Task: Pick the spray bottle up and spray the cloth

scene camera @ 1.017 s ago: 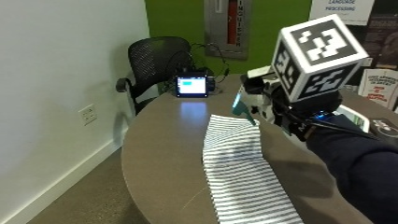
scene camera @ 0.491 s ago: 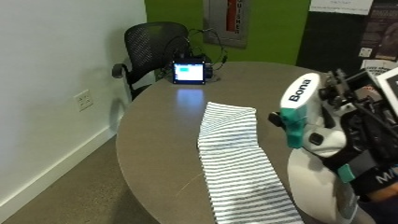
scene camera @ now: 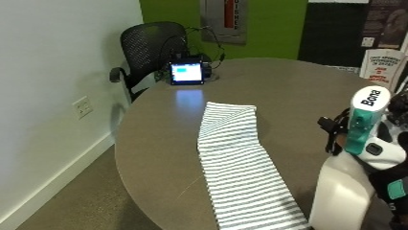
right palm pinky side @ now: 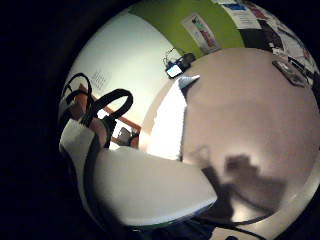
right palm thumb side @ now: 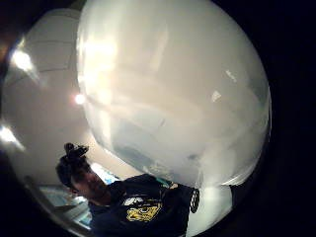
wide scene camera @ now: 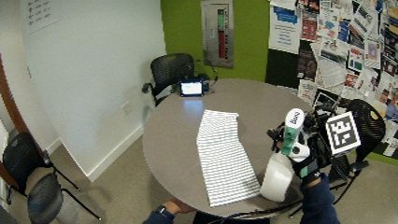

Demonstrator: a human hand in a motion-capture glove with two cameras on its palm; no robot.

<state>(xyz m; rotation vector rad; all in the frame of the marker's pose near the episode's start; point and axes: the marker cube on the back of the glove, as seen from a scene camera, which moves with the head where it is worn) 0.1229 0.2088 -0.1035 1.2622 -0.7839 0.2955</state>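
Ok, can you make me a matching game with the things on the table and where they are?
Things:
1. spray bottle
2. striped cloth
3. small screen
4. black chair

Places:
A. lying flat along the table
B. behind the table, by the white wall
C. held in the gloved right hand
D. standing at the table's far edge

Pairs: 1-C, 2-A, 3-D, 4-B

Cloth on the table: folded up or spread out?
Spread out: the striped cloth lies flat in one long strip on the table.
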